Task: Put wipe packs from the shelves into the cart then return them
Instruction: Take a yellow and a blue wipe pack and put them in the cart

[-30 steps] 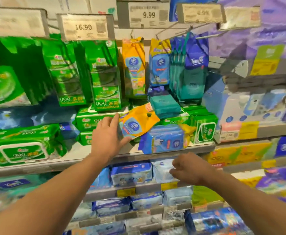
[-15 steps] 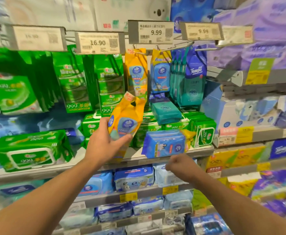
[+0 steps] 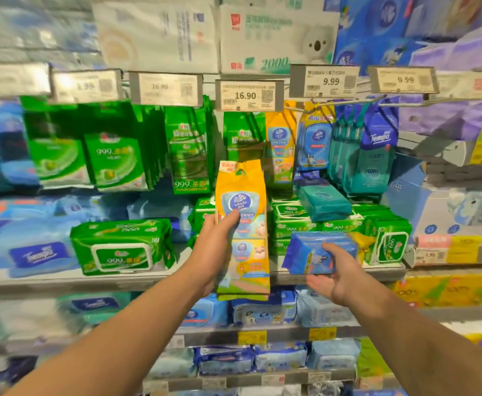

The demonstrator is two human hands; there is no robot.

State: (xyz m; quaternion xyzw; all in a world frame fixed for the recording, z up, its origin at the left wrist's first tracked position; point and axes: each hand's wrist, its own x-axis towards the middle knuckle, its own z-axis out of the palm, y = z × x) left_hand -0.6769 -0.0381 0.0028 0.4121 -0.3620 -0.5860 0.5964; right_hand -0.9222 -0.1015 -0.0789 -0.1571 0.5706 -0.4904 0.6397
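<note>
My left hand (image 3: 215, 247) grips a tall yellow Vinda wipe pack (image 3: 241, 224) and holds it upright in front of the shelf, thumb across its front. My right hand (image 3: 335, 271) reaches to a blue wipe pack (image 3: 317, 251) lying at the front edge of the grey shelf (image 3: 62, 280); its thumb lies on the pack's front and its fingers curl under it. More yellow packs (image 3: 280, 144) hang on a hook behind. No cart shows.
Green 999 packs (image 3: 122, 247) lie on the shelf to the left and stack behind at the right (image 3: 388, 244). Hanging green and blue packs fill the hooks under price tags (image 3: 248, 94). Lower shelves (image 3: 262, 332) hold pale blue packs.
My left hand has lifted the yellow pack off the shelf and turned it upright. My right hand has risen from the shelf's edge and taken hold of the blue pack.
</note>
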